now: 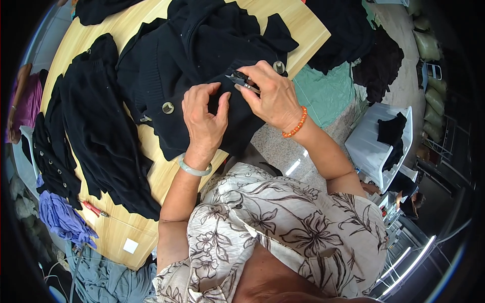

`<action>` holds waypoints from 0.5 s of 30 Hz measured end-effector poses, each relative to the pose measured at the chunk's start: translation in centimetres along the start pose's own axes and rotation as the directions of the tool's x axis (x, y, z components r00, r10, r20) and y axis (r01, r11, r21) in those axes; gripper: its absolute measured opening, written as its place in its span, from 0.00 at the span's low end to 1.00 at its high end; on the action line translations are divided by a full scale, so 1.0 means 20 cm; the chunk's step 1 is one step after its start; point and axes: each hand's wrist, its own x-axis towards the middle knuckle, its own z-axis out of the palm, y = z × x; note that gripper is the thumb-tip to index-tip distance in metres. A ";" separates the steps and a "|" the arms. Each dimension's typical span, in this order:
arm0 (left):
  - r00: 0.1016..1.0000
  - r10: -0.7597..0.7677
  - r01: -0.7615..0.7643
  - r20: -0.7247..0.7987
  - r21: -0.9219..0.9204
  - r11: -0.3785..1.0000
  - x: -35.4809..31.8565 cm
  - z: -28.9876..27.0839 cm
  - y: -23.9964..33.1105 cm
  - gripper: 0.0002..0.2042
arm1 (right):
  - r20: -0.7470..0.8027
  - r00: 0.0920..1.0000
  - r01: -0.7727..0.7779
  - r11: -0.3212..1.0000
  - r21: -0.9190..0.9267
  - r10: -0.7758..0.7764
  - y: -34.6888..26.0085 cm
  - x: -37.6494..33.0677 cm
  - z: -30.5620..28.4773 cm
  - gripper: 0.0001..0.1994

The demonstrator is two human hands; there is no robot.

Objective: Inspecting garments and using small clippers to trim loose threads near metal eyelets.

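Note:
A black knit cardigan (166, 60) with large round buttons is spread over the table in front of me, its near edge hanging past the table. My left hand (204, 113), a pale bangle at its wrist, is curled over the cloth with thumb and fingertips gripping it. In my right hand (273, 93), with orange beads at the wrist, is a small pair of thread snips (237, 80), blades toward the left fingers. One button (167, 107) lies left of my left hand; another button (279, 67) shows beside my right knuckles. The cloth under my fingers is partly hidden.
More black knitwear (96, 111) covers the wooden table's (116, 237) left side. A red-handled tool (93, 208) lies near purple cloth (63, 214). Right of the table are green cloth (323, 93) and a white plastic bin (371, 144) holding black fabric. Another person's arm (20, 91) shows far left.

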 end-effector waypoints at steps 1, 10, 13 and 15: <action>1.000 0.005 -0.005 0.007 0.021 1.000 0.00 0.00 0.00 0.12 | 0.003 1.000 0.002 1.000 0.002 -0.002 0.01 0.00 0.00 0.12; 0.996 0.073 -0.070 -0.042 0.072 0.995 0.04 0.05 0.03 0.11 | -0.018 1.000 -0.022 0.985 0.170 0.026 0.04 0.02 0.00 0.10; 0.994 0.097 -0.093 -0.057 0.080 0.993 0.07 0.07 0.04 0.09 | -0.033 0.999 0.004 0.988 0.156 0.001 0.05 0.01 0.00 0.10; 0.995 0.080 -0.076 -0.052 0.065 0.995 0.08 0.09 0.05 0.08 | -0.033 0.999 0.008 0.987 0.159 -0.003 0.05 0.01 0.00 0.10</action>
